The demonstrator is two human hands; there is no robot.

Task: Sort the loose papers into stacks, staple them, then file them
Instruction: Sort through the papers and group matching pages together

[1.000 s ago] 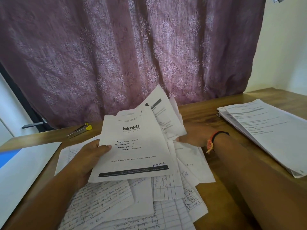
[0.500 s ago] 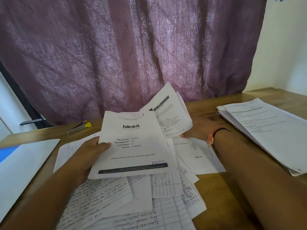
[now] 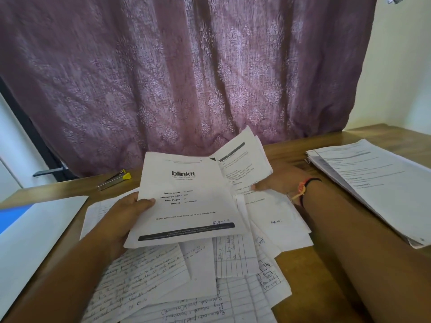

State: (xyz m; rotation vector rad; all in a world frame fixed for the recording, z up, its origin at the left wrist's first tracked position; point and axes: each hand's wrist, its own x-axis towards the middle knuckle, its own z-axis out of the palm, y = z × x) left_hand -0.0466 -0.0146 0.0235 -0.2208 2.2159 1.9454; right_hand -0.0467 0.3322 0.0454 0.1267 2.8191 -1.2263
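Observation:
My left hand (image 3: 126, 213) grips a printed sheet headed "blinkit" (image 3: 186, 201) by its left edge, thumb on top, and holds it above the pile. My right hand (image 3: 279, 180) pinches a few printed sheets (image 3: 242, 159) that tilt up behind the blinkit sheet. Under both hands lies a loose pile of handwritten and ruled papers (image 3: 198, 283) spread over the wooden table (image 3: 310, 276). A stapler with a yellow end (image 3: 115, 179) lies at the back left of the table.
A thick stack of printed pages (image 3: 377, 190) lies at the right of the table. A white and blue folder (image 3: 30, 229) sits at the left edge. A purple patterned curtain (image 3: 186, 73) hangs right behind the table.
My right hand has lifted the printed sheets a little higher and further right. The blinkit sheet in my left hand has barely moved.

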